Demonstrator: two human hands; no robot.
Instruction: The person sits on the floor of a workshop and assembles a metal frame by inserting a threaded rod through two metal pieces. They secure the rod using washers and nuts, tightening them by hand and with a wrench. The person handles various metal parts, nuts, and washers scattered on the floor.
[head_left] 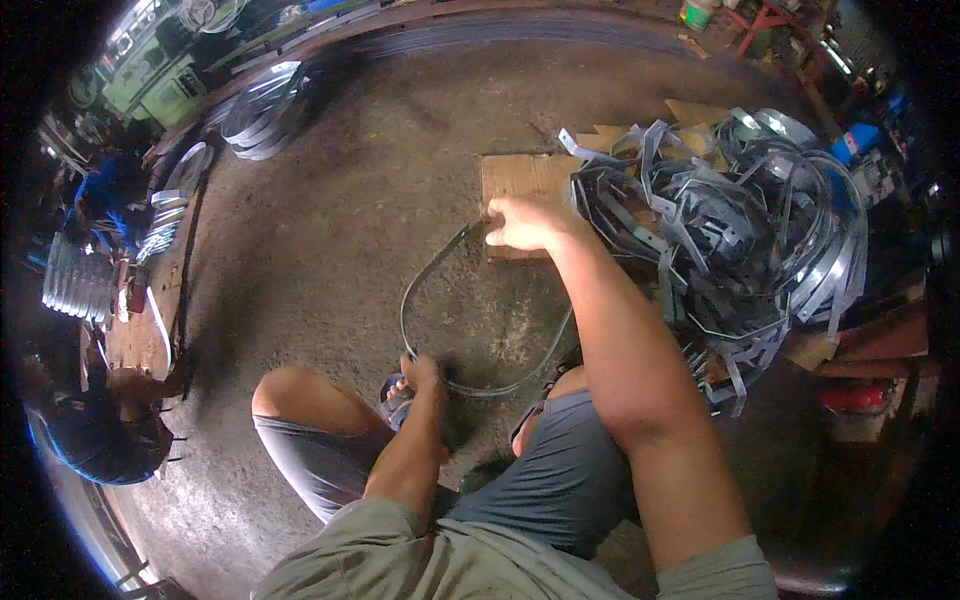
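A thin bent metal strap [404, 305] curves in a wide loop in front of me, above the concrete floor. My right hand [520, 224] is closed on its far end, beside a cardboard sheet [525, 172]. Nearer to me, my left hand [422, 374] grips the same strap low on its left side, close to my foot. The strap's other end runs behind my right forearm and is hidden. To the right lies a tangled heap of bent metal straps [715, 225], several with angled ends.
Rings of metal strap [262, 125] stand at the far left. A wooden board [140, 340] at left carries more stacked strap loops [80, 285]. A green machine [160, 85] is at the back left. Long metal bars [480, 35] lie along the back. A red object [855, 398] sits at right.
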